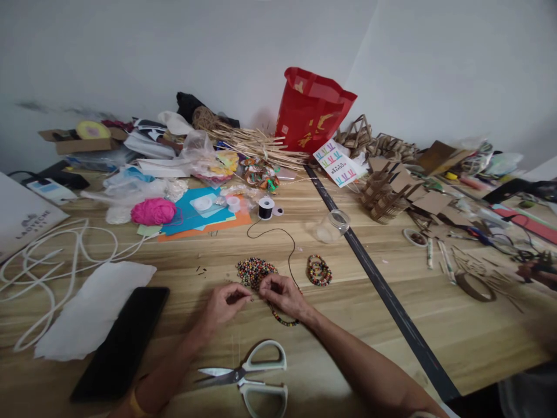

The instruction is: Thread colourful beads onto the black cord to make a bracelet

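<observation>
My left hand (228, 303) is closed in a pinch, with a tiny thing at the fingertips too small to name. Facing it, my right hand (284, 295) pinches near the end of a bead string (286, 321), which loops out below the palm. Black cord (292, 249) runs from a spool (266, 209) down behind the right hand. Just beyond both hands lies a heap of loose multicoloured beads (256, 270), partly covered by the right fingers. A small stack of beaded bracelets (319, 271) rests to the right. White-handled scissors (243, 374) lie spread between my forearms.
A black phone (122, 342) and white paper (96, 310) lie left, near a white cable (78, 244). A clear jar (333, 226) stands by the dark table strip (391, 296). Pink yarn (153, 211), a red bag (311, 110) and woven baskets (385, 194) sit farther back. Another person's hand (537, 271) shows far right.
</observation>
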The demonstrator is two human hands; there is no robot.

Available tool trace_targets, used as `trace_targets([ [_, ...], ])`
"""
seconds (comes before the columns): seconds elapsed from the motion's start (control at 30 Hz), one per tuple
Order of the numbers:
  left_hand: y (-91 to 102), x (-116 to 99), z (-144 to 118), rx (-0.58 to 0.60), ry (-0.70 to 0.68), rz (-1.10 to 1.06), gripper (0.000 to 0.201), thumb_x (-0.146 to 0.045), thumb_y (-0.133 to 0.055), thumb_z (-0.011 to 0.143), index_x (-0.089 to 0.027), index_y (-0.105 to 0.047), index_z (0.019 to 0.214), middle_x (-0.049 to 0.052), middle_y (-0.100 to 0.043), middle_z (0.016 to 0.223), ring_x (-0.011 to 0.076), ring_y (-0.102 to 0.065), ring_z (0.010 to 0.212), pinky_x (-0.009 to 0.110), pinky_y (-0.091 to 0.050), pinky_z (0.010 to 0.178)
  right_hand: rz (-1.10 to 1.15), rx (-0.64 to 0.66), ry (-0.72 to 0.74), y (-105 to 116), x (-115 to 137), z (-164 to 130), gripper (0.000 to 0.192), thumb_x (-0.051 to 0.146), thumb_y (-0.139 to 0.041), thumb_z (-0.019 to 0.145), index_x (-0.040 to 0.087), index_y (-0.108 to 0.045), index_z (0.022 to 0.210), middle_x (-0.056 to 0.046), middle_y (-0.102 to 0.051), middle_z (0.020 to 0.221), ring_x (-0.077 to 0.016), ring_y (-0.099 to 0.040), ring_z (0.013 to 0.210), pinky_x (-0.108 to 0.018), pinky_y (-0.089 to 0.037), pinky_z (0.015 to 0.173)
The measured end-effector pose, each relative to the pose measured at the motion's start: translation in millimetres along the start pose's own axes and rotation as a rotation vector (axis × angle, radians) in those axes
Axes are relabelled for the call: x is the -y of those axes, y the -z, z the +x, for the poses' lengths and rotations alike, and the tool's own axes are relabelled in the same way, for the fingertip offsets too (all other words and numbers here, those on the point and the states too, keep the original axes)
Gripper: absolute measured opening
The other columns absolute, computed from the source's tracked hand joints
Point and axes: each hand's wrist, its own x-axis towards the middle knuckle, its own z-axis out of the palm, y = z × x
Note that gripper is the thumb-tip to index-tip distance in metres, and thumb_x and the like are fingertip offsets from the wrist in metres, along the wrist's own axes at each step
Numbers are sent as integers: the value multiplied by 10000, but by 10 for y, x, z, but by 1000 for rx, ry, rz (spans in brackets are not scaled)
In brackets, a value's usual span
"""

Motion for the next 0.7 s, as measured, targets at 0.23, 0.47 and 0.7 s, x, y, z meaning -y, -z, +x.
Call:
trace_targets([
  [0.23,4,36,9,6,11,-27,105,-188,-610,687,-140,-698,716,40,-703,662,157,-627,617,237,-496,592,-79,25,35,2,-8,-17,274,412,-624,805,150,-583,736,13,-508,633,-107,-443,584,-218,-343,548],
  [0.47,18,3,4,28,7,-6,103,-165,-606,675,-147,-701,711,39,-723,681,162,-640,637,242,-507,611,-163,48,94,6,-7,-18,212,339,-616,820,144,-604,738,2,-551,659,-116,-489,618,-218,-374,579],
  [0.7,7,-33,-3,18,7,-2,121,-164,-604,671,-153,-712,725,45,-738,705,173,-658,657,256,-518,634,-226,68,111,14,-11,-23,161,289,-607,820,141,-626,760,-14,-589,693,-127,-523,654,-226,-393,604],
])
